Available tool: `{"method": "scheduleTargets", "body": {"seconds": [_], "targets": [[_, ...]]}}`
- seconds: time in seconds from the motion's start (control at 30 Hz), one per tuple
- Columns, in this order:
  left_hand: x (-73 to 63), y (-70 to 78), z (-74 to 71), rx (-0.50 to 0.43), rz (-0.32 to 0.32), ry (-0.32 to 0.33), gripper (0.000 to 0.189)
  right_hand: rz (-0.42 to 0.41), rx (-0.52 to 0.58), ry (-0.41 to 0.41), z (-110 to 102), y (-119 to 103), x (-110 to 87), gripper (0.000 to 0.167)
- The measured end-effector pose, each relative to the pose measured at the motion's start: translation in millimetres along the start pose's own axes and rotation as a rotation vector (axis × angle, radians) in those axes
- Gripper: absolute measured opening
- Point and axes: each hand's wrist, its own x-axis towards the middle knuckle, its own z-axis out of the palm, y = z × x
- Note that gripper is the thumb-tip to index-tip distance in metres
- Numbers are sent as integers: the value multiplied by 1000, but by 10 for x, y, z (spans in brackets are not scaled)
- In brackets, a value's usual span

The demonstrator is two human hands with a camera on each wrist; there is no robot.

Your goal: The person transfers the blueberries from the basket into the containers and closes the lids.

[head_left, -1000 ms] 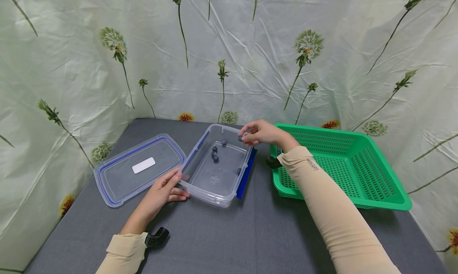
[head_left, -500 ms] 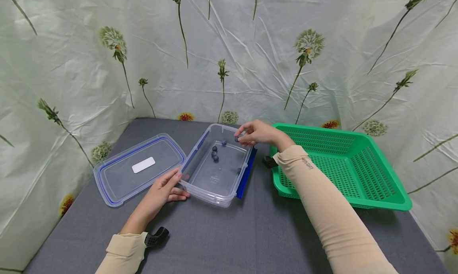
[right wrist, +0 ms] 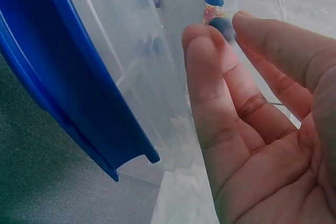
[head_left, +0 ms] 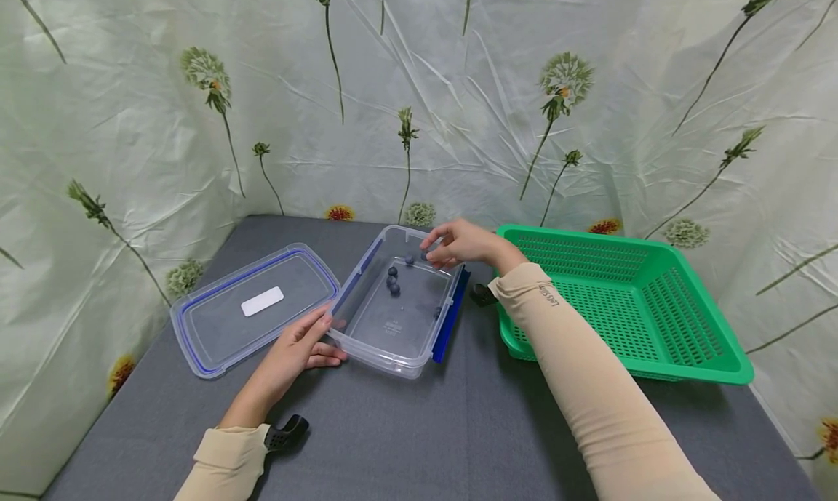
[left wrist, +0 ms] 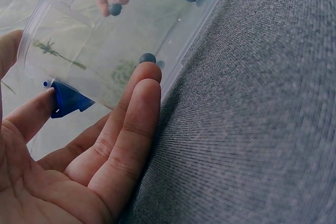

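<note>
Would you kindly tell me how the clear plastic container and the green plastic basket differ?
The clear plastic container is see-through and solid-walled, while the green plastic basket is opaque and perforated. The container looks smaller than the basket. The container has blue flaps; the basket shows none. Both are roughly rectangular and open-topped.

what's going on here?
A person's right hand pinches a small dark ball at the far right of an open box. The left hand touches the near left corner. Five more balls lie inside. The lid lies to the left; a green basket stands to the right.
</note>
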Motion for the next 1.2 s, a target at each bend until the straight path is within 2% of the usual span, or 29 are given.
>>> {"method": "scheduleTargets", "body": {"seconds": [0.53,1.2], "targets": [[18,-16,8,-17,5,-2,61,-13,14,-2,-44,27,-36,31],[17,-21,4,-17,1,2,62,-17,-1,51,-189,99,-164,31]]}}
